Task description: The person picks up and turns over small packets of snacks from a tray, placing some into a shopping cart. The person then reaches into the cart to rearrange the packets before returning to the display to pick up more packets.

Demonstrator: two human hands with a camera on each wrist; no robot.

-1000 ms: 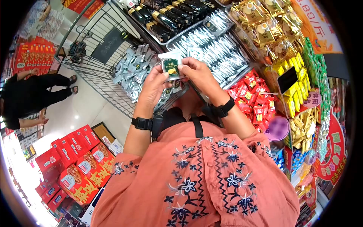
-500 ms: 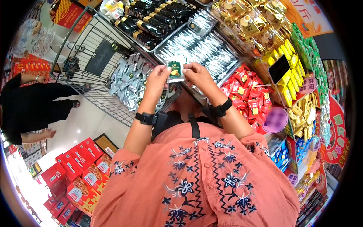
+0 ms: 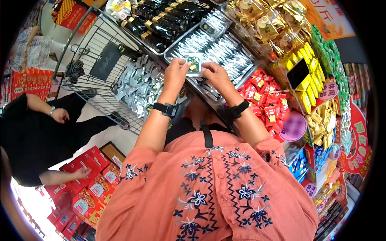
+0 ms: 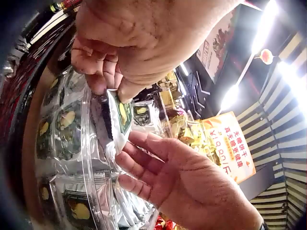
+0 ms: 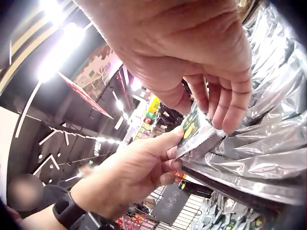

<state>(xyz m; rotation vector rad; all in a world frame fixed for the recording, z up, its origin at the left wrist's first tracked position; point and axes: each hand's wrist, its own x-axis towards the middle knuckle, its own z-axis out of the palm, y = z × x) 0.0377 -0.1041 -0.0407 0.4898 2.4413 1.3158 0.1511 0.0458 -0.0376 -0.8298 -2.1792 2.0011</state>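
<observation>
Over the tray of silvery snack packets (image 3: 231, 50), both hands hold one small biscuit packet (image 3: 194, 63), white and silver with a dark green label and a yellow picture. My left hand (image 3: 175, 77) pinches its left side, thumb on the label. My right hand (image 3: 218, 77) has thumb and fingertips at the opposite edge. Close up in the left wrist view, the packet (image 4: 117, 117) is tilted, its dark side seam showing. From the right wrist, the packet's label (image 5: 191, 132) lies near the left thumb, with packets (image 5: 268, 139) of the same silver behind.
A shopping cart (image 3: 100, 90) holds a heap of silver packets (image 3: 138, 88). Red packets (image 3: 265, 100), yellow packets (image 3: 309, 86) and gold packets (image 3: 265, 28) fill bins on the right. At left, a person in black (image 3: 36, 136) is beside red boxes (image 3: 90, 180).
Both hands have moved slightly right with the packet, now over the tray's edge. The view has shifted a little. The person in black has come closer to the cart and boxes.
</observation>
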